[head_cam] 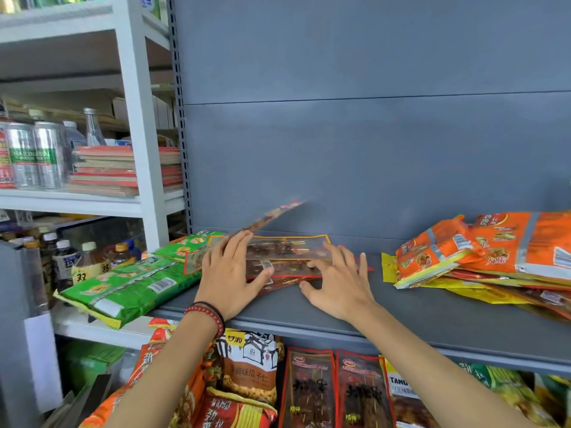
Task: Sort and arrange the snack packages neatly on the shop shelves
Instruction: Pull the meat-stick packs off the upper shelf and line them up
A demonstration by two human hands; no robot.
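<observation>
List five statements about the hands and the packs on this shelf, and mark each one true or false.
1. The left hand and the right hand both touch the clear packs mid-shelf. True.
2. The green packs lie right of the hands. False: they lie to the left, and the orange packs lie to the right.
3. A red bead bracelet is on the left wrist. True.
4. The right hand holds a bottle. False: its fingers lie spread on the clear packs.
5. Nothing stands below the shelf. False: lower packs stand there.
</observation>
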